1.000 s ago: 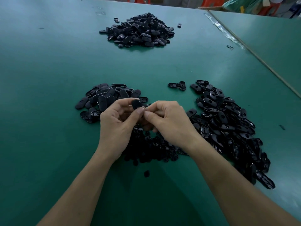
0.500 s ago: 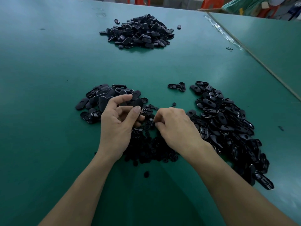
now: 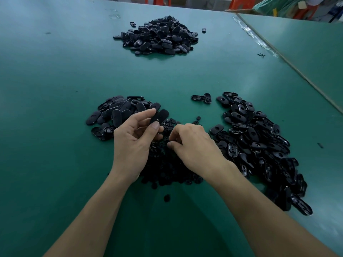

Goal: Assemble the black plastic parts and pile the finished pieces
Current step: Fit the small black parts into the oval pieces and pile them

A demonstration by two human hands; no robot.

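My left hand (image 3: 132,143) pinches a black oval plastic piece (image 3: 159,116) between thumb and forefinger, lifted just above the table. My right hand (image 3: 193,145) rests knuckles-up on a heap of small round black parts (image 3: 167,167), fingers curled down into it; what they grip is hidden. A pile of oval covers (image 3: 118,114) lies to the left. To the right a long pile of hollow oval shells (image 3: 259,145) stretches toward me. A big pile of black pieces (image 3: 157,37) sits far across the green table (image 3: 55,89).
Two loose shells (image 3: 201,98) lie between the near piles, and one round part (image 3: 166,198) lies between my forearms. A second green table (image 3: 306,49) joins along a taped seam at the right. Orange stools (image 3: 239,3) stand beyond the far edge.
My hands have parted. The right hand dropped from the oval piece down into the round parts, while the left hand kept the oval piece and tilted it outward.
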